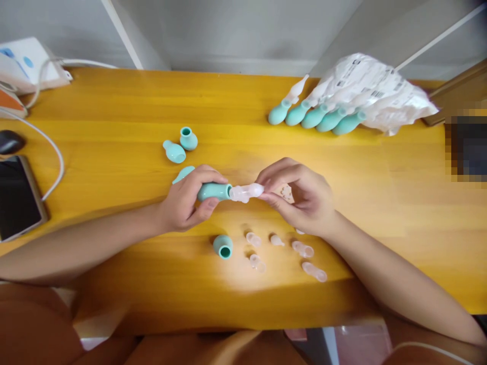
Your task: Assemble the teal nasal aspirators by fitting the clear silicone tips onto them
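My left hand [188, 200] grips a teal rubber bulb [215, 191] above the middle of the yellow wooden table [114, 116]. My right hand [299, 195] pinches a clear plastic tip [247, 192] whose wide end meets the bulb's mouth. Another teal bulb [183, 174] lies partly hidden behind my left hand. One loose teal bulb [223, 246] stands near the front edge, beside several clear tips [281, 251]. Two more bulbs [180, 144] lie further back on the left.
A row of several assembled bulbs with tips [315, 115] lies at the back right against a crumpled plastic bag [375, 91]. At the left edge are a phone [17, 197], a mouse [10, 142], a white cable [53, 147] and a white device [26, 63].
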Action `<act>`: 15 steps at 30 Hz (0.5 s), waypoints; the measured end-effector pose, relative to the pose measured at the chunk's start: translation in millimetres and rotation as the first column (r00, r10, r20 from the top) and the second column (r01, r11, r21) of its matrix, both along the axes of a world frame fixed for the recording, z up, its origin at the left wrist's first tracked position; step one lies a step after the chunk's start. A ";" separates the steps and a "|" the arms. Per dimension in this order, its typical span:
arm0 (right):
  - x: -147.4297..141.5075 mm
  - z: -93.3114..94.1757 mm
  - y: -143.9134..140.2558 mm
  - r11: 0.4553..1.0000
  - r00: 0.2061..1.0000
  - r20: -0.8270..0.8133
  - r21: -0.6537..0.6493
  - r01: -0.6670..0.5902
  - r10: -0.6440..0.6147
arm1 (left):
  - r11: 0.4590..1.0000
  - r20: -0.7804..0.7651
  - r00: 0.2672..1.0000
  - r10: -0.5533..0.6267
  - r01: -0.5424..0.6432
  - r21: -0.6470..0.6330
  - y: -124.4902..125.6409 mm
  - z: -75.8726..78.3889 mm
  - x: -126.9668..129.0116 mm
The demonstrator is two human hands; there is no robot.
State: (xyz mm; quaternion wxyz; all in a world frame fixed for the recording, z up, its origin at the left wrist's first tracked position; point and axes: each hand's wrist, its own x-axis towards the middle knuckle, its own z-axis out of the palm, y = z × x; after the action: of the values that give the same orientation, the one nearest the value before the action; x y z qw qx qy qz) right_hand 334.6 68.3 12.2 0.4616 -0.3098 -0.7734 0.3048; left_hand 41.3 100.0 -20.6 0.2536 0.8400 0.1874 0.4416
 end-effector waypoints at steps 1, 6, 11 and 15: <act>0.1 0.5 -0.1 1.000 1.000 0.031 0.012 -0.006 0.006 | 1.000 -0.015 1.000 0.005 -0.005 0.004 -0.1 0.6 0.4; -1.4 5.2 -2.9 0.997 0.995 0.099 0.079 0.015 -0.023 | 0.999 -0.089 0.995 0.034 -0.031 0.034 0.2 5.0 2.7; -4.9 11.1 -6.2 0.993 0.981 0.188 0.119 0.015 -0.037 | 0.998 -0.093 0.995 0.030 -0.025 0.052 0.6 2.8 4.5; -5.4 12.1 -6.8 0.989 0.975 0.217 0.150 0.011 -0.044 | 0.999 -0.041 0.999 -0.012 0.014 0.051 1.1 0.1 4.8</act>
State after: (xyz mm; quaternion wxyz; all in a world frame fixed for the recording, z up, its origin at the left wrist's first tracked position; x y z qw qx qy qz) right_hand 329.3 61.4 24.4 0.3993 -0.3171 -0.8357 0.2042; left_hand 46.0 101.1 -20.5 0.2309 0.8561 0.1758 0.4276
